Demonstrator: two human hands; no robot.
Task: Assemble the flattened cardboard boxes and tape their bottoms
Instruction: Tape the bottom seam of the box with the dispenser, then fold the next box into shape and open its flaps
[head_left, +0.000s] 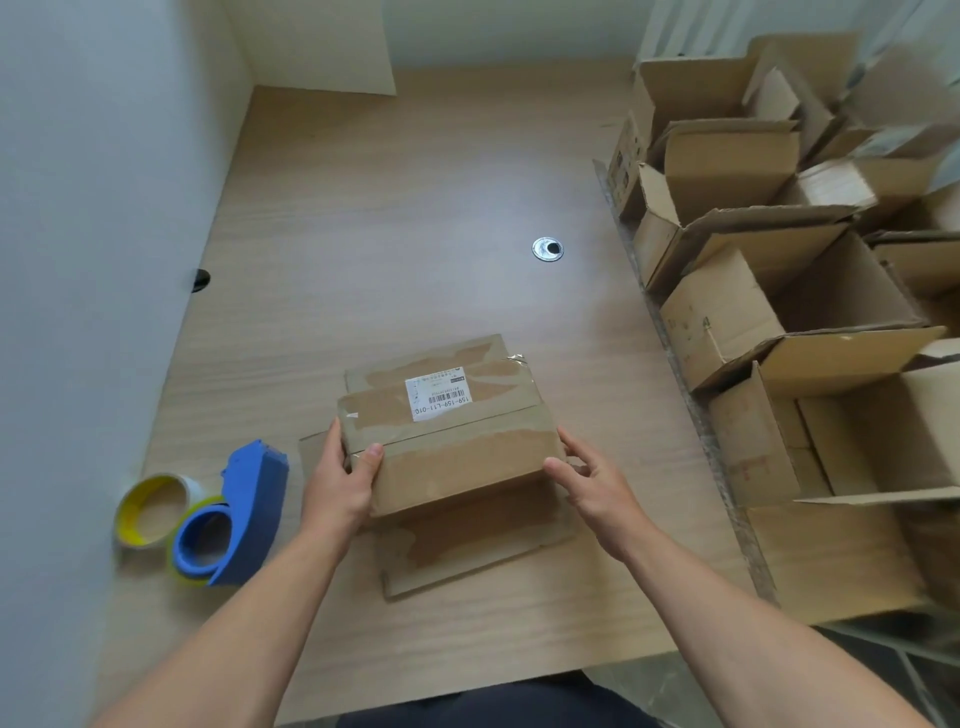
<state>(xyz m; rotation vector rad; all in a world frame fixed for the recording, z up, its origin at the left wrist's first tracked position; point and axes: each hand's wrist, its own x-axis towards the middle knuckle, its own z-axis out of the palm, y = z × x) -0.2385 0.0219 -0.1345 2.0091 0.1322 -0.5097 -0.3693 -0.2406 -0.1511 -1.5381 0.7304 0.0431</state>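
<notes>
A brown cardboard box (457, 452) with a white shipping label and old tape stands on the wooden table (415, 208), its flaps spread beneath it. My left hand (343, 483) grips its left side, thumb laid over the top edge. My right hand (592, 483) holds the right side, fingers against the wall and thumb at the front corner. A blue tape dispenser (239, 514) lies to the left of the box, beside a roll of tape with a yellow core (150, 509).
Several assembled open cardboard boxes (779, 291) fill the table's right side. A round metal cable grommet (547, 249) sits in the tabletop beyond the box. A white wall (78, 208) borders the left edge, and a flat cardboard sheet (337, 47) leans at the back.
</notes>
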